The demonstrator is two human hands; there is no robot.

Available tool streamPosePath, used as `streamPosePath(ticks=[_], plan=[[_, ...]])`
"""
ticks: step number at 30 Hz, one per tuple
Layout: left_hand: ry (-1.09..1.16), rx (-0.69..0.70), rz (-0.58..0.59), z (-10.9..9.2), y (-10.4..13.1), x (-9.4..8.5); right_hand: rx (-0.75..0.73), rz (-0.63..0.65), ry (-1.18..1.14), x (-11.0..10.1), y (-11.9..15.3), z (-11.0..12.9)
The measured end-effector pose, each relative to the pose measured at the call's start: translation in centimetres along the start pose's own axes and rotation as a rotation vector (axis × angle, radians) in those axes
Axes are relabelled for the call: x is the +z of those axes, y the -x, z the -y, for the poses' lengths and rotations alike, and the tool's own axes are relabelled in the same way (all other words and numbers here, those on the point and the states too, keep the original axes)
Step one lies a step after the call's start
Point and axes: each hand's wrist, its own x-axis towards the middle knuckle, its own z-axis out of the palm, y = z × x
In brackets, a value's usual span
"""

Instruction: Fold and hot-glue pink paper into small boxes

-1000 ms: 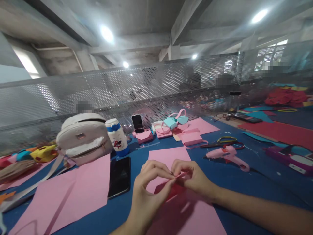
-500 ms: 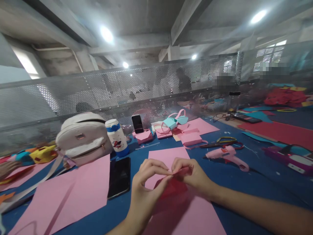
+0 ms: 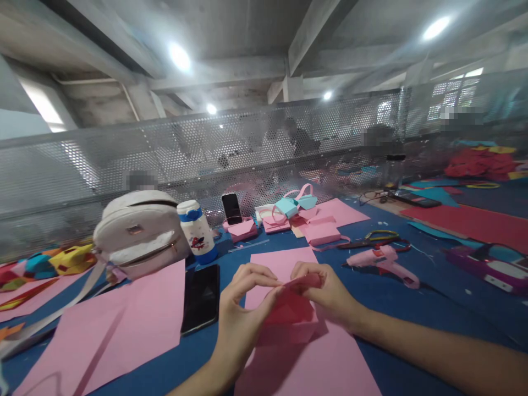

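Between my hands is a folded pink paper piece (image 3: 289, 324), shaped like a small open box with a reddish shaded inside. My left hand (image 3: 245, 308) pinches its upper left edge between thumb and fingertips. The upper right edge is pinched by my right hand (image 3: 330, 289), and its rear fingers are partly hidden behind the paper. Under the folded piece lies a flat pink sheet (image 3: 342, 368) on the blue table (image 3: 412, 324).
Left are a black phone (image 3: 201, 300), pink paper (image 3: 136, 324), a bottle (image 3: 198, 234) and a white backpack (image 3: 140, 236). Right are a pink glue gun (image 3: 385, 264), scissors (image 3: 371, 241) and a purple device (image 3: 490, 269). Small paper bags (image 3: 324, 234) stand behind.
The folded paper has tilted, showing more of its inside and front face. My left hand has shifted slightly left. At far left, another person's hand has gone from view.
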Motion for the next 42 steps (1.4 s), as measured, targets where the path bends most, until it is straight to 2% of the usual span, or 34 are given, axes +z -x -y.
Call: streamPosePath(ticks=[20,37,42], plan=[[-0.021,0.014,0.017,0.49,-0.22,-0.29,0.011,-0.022,0.006,-0.19,-0.13,0.13],[0.01,0.006,-0.051,0.55,-0.53,-0.25,0.044,-0.044,-0.014,-0.21,-0.06,0.23],[0.004,0.008,-0.036,0.7,-0.64,-0.43,0.038,-0.04,-0.013,-0.17,0.0,0.27]])
